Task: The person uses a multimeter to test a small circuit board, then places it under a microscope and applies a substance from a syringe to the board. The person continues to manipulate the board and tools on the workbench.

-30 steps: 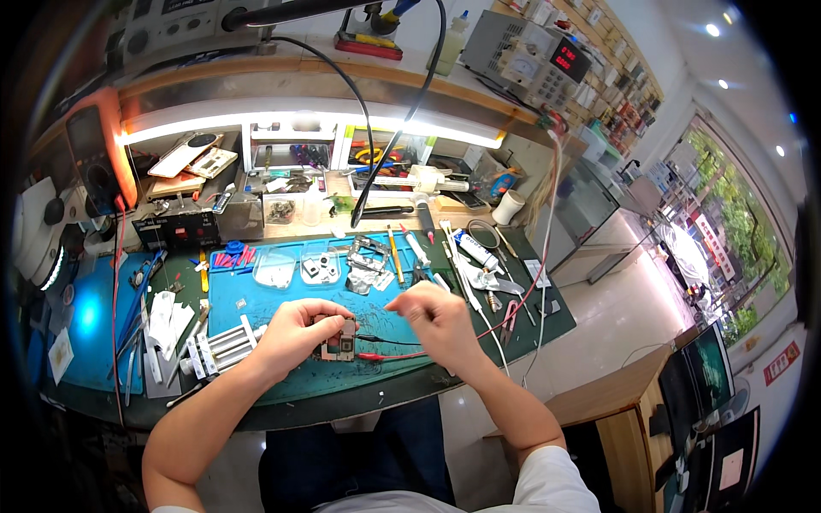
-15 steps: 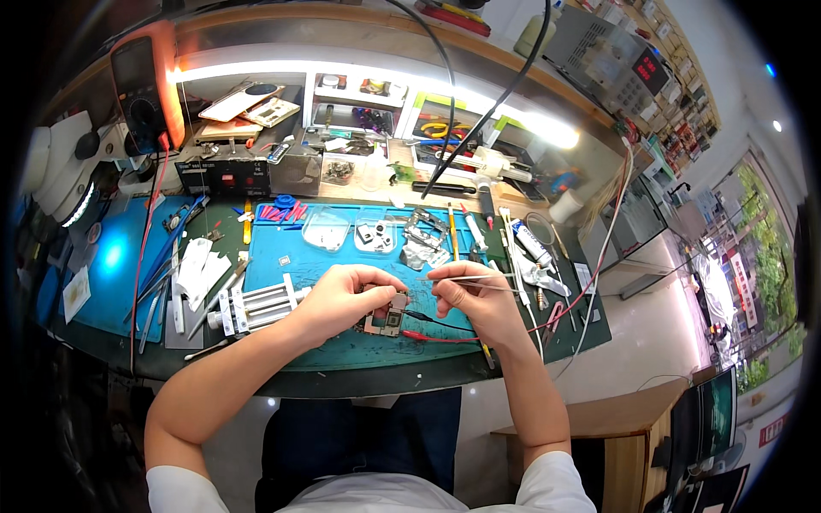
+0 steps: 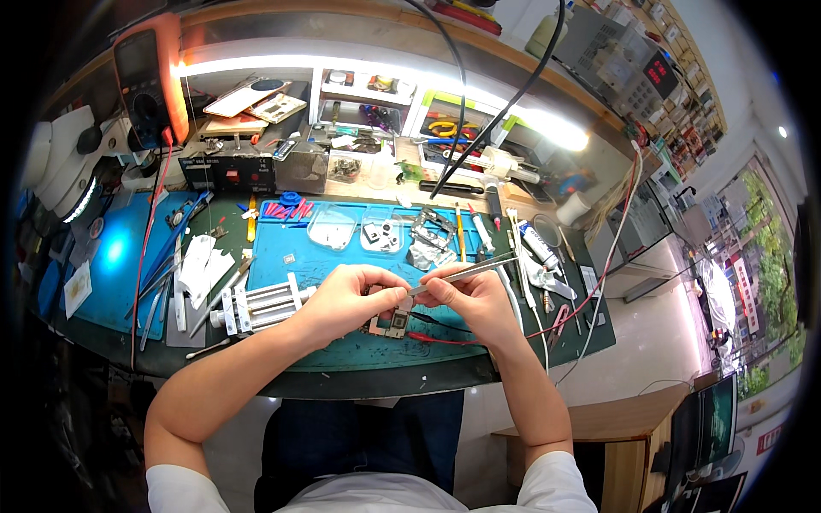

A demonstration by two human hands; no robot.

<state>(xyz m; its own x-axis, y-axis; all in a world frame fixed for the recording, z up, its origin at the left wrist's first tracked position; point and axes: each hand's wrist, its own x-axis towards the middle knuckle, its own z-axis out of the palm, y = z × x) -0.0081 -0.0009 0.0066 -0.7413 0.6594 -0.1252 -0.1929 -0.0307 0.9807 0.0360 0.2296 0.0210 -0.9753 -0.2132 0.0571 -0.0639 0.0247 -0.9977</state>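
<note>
A small phone circuit board (image 3: 392,324) is just below my left hand (image 3: 355,297), which partly covers it. My left thumb and index finger are pinched together at the tips of a pair of tweezers. What they pinch is too small to make out, and whether my other fingers touch the board is hidden. In my right hand (image 3: 472,301) are the metal tweezers (image 3: 481,268), lying slanted between thumb and fingers, their tips toward my left hand. A red probe lead (image 3: 421,337) and a black lead (image 3: 423,317) end close to the board's right side.
Left of my hands stands a metal clamp (image 3: 256,308). Behind them, clear plastic boxes (image 3: 380,229) hold small parts beside a metal phone frame (image 3: 433,231). Tools and a white tube (image 3: 538,243) lie at right. A microscope (image 3: 68,179) and an orange multimeter (image 3: 150,81) stand at left.
My right hand has turned, bringing the tweezers to a steeper slant with their tips at my left fingertips. My left thumb has shifted up from the board's edge toward the tweezers.
</note>
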